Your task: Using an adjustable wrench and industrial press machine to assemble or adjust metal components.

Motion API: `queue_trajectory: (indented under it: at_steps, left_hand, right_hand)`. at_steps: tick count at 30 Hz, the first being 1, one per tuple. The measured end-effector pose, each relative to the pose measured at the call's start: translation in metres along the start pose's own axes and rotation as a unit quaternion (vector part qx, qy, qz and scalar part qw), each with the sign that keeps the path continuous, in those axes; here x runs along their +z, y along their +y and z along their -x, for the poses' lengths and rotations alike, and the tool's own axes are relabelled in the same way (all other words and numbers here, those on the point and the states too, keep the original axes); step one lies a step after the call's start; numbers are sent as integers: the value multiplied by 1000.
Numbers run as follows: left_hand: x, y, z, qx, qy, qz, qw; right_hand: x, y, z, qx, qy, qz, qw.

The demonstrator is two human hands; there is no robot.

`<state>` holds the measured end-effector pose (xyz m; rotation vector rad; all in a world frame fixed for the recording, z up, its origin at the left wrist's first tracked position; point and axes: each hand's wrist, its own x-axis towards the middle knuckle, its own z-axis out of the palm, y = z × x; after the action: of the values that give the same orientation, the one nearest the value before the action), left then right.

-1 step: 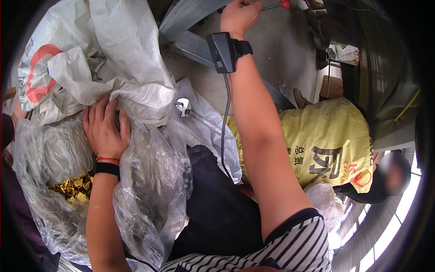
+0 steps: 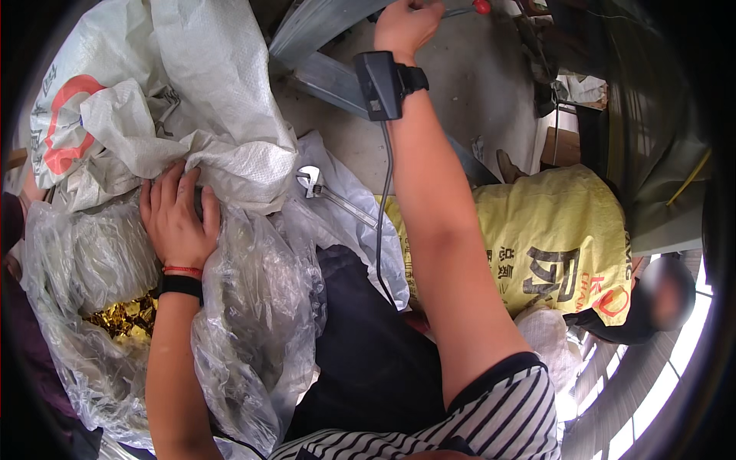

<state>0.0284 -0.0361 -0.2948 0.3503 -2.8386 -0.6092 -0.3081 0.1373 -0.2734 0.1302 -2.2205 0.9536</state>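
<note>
My left hand (image 2: 178, 222) lies flat with fingers spread on a clear plastic bag (image 2: 253, 322), its fingertips at the folded edge of a white woven sack (image 2: 230, 100). Shiny gold foil scraps (image 2: 130, 316) show in the bag beside my left wrist. At the upper edge, my right hand (image 2: 408, 32) is closed, with its fingertips partly cut off by the picture's edge. A thin metal rod with a red knob (image 2: 481, 7) sticks out beside it; what the fingers hold is hidden. An adjustable wrench (image 2: 337, 199) rests on pale plastic between my arms.
Grey metal beams (image 2: 322, 77) cross the floor beyond the wrench. To the right lies a full yellow woven sack (image 2: 552, 238), with another person (image 2: 613, 326) behind it. A black device (image 2: 379, 86) with a cable is strapped to my right wrist.
My right wrist and its strapped device have shifted very slightly to the right and up. My left hand and the bags stay in place.
</note>
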Motion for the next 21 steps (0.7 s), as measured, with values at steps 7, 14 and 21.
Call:
queue_trajectory:
  at_steps: [7, 14, 21]
  left_hand:
    - [-1, 0, 1, -1, -3, -4, 1000]
    - [1, -2, 1, 2, -8, -12, 1000]
    - [0, 0, 0, 3, -9, -12, 1000]
  right_hand:
    - [-5, 9, -14, 14, -51, -93, 994]
    - [-15, -6, 8, 8, -79, -80, 994]
    - [-19, -12, 7, -63, -71, -83, 992]
